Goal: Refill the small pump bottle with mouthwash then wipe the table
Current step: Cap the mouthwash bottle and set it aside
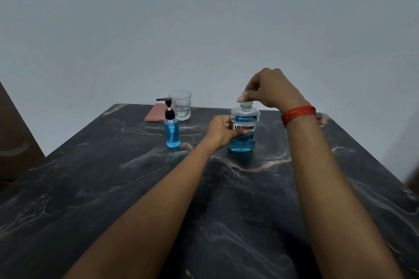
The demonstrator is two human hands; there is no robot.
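Note:
A Listerine mouthwash bottle (244,130) with blue liquid stands upright on the dark marble table (113,188). My left hand (221,131) grips its body from the left. My right hand (269,90), a red thread band on its wrist, pinches the clear cap (246,95) just above the bottle's neck. The small pump bottle (172,128), with blue liquid and a black pump top, stands to the left of the mouthwash bottle, apart from both hands.
An empty clear glass (180,104) stands behind the pump bottle near the table's far edge. A pinkish folded cloth (155,113) lies flat beside it to the left. A brown wooden piece (15,140) shows at the left edge, a plain wall behind.

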